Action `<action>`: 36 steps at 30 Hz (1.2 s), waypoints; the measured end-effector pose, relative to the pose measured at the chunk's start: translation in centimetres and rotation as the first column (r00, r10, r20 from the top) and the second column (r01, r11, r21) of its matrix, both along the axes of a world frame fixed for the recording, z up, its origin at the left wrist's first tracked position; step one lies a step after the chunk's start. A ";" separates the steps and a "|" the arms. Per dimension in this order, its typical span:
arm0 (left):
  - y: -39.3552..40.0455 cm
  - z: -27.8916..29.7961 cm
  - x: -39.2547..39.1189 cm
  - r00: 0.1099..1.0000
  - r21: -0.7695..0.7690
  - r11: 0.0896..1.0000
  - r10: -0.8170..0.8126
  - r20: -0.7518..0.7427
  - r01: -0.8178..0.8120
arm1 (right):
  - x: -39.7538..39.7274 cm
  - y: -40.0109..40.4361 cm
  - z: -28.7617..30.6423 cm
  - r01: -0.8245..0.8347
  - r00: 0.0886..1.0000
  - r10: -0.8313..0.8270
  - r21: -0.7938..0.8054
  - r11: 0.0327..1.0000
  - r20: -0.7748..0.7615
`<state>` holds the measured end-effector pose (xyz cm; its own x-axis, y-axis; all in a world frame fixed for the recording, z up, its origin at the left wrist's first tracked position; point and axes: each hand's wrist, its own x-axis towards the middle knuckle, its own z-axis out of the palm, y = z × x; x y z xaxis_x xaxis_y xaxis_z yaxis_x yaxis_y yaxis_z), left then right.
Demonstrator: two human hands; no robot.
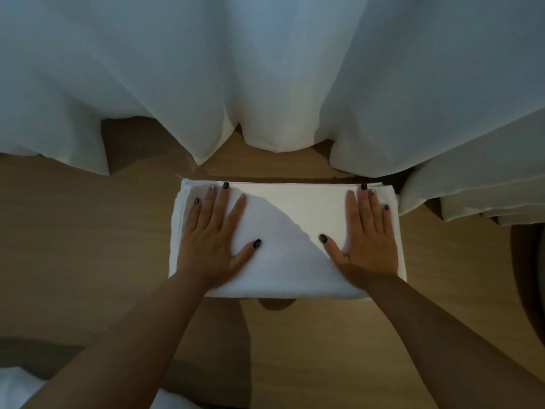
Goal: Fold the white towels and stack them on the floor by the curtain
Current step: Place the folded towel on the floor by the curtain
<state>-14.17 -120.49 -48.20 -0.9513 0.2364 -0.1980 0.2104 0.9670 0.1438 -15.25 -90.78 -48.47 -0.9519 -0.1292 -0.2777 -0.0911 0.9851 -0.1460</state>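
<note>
Folded towel (287, 243) lies flat on the wood floor (73, 231), just in front of the curtain (265, 69) hem. Layered edges show along its far side, so more than 1 layer. Left hand (211, 240) rests palm-down on the left part, fingers straight and spread, grasping nothing. Right hand (367, 237) rests palm-down on the right part, fingers straight, grasping nothing. More white cloth (17, 388) sits at the near left corner.

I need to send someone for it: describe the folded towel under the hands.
Find the white curtain hanging to the wooden floor. Just before its hem lies the folded towel, a flat white rectangle. Unlike the draped curtain, it is neat-edged, pressed by the left hand and right hand.
</note>
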 end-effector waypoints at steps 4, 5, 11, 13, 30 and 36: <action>-0.1 -0.2 0.0 1.000 0.021 1.000 0.004 -0.012 -0.004 | 0.0 0.1 0.0 0.011 1.000 -0.011 0.005 1.000 -0.005; -0.1 -0.2 0.1 1.000 0.025 1.000 0.009 -0.014 -0.008 | 0.2 0.2 0.0 0.029 1.000 -0.029 -0.002 1.000 -0.011; 0.4 1.2 -0.2 0.998 -0.004 1.000 0.017 0.053 -0.017 | 0.8 1.3 0.8 0.033 0.999 -0.032 -0.026 0.999 0.041; 1.1 2.0 0.0 0.992 0.032 0.997 0.070 0.108 -0.073 | 0.7 1.5 1.5 0.030 0.997 -0.027 -0.035 0.999 0.074; 11.5 23.9 2.8 0.955 0.062 0.992 0.089 0.283 -0.111 | 7.9 1.9 21.8 0.191 0.981 -0.180 -0.201 0.961 0.071; 16.3 32.4 4.0 0.975 0.253 0.966 -0.008 0.221 -0.050 | 9.2 5.0 30.1 0.202 0.979 -0.204 -0.158 0.967 0.005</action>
